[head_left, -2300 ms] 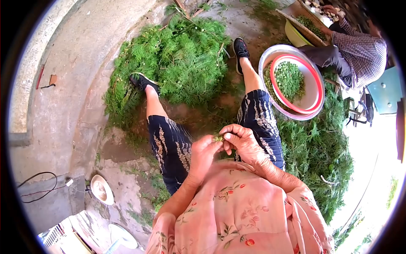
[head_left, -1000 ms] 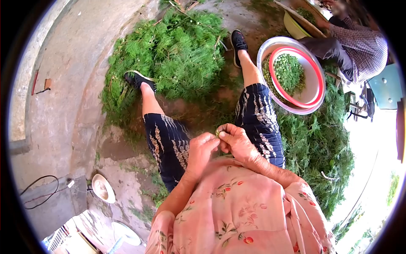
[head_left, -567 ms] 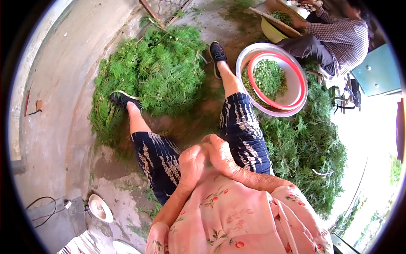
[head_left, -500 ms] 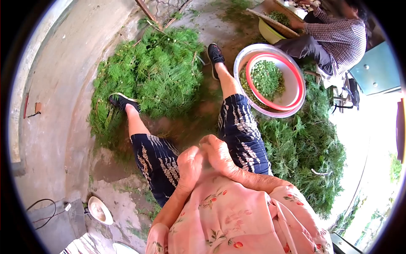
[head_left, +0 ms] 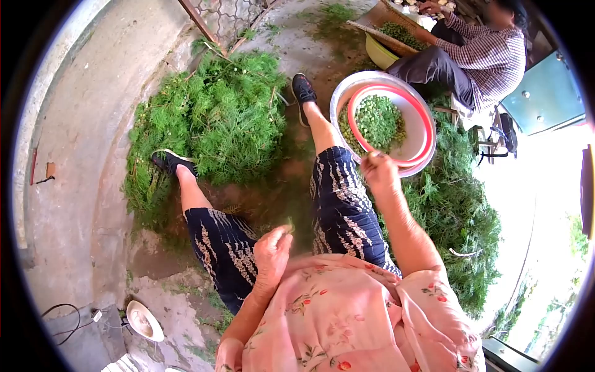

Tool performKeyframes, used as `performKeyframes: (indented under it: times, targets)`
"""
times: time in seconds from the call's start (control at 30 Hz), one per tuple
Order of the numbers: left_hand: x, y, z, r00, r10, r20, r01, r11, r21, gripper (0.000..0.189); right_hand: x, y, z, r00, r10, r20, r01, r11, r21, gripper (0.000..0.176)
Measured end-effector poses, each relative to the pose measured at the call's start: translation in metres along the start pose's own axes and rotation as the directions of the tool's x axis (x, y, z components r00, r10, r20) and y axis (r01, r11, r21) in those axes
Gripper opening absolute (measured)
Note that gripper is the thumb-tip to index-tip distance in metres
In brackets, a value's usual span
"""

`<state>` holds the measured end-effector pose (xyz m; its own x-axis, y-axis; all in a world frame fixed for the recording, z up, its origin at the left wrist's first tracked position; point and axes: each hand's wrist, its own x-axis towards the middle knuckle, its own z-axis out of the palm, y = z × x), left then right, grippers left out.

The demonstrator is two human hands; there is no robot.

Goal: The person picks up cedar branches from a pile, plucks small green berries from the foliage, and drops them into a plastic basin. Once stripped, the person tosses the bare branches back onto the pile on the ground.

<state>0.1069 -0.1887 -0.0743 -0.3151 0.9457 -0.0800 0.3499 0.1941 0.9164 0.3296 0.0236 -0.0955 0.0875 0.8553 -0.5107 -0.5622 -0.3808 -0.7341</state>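
My left hand point(head_left: 271, 255), above my left thigh, pinches a small green sprig point(head_left: 290, 225) between thumb and fingers. My right hand point(head_left: 380, 172) reaches out to the near edge of a wide metal basin point(head_left: 335, 102), its fingers closed and pointing inward. Anything inside those fingers is too small to make out. A red-rimmed sieve or bowl point(head_left: 379, 88) sits in the basin and contains many small green pods or cones point(head_left: 376, 119). Between and beyond my feet lies a large heap of feathery green branches point(head_left: 229, 124).
More cut greenery point(head_left: 458, 211) is piled under and right of the basin. At the upper right, a seated person point(head_left: 489, 68) handles a woven tray point(head_left: 396, 22) above a yellow-green tub point(head_left: 378, 53). A white dish-shaped object point(head_left: 144, 320) is at lower left, near a wall.
My hands were together in front of my lap and have separated. The right one has moved forward and right to the basin; the left stays near my lap, with the sprig now visible.
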Motion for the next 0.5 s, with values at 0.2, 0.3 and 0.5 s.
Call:
performKeyframes:
  times: [0.2, 0.3, 0.5]
  targets:
    - [-0.005, -0.029, 0.01, 0.972, 0.001, 0.234, -0.052, 0.977, 0.209, 0.032, 0.063, -0.064, -0.031, 0.992, -0.118, -0.035, 0.121, 0.982, 0.144, 0.041]
    - [-0.008, -0.036, 0.011, 0.948, -0.063, 0.311, -0.015, 0.97, 0.243, 0.03, 0.071, -0.071, -0.044, 0.974, -0.2, 0.105, 0.176, 0.964, 0.202, 0.045]
    - [-0.009, -0.057, 0.016, 0.908, -0.107, 0.405, -0.001, 0.966, 0.257, 0.03, 0.078, -0.058, -0.054, 0.983, -0.18, -0.028, 0.177, 0.908, 0.38, 0.024]
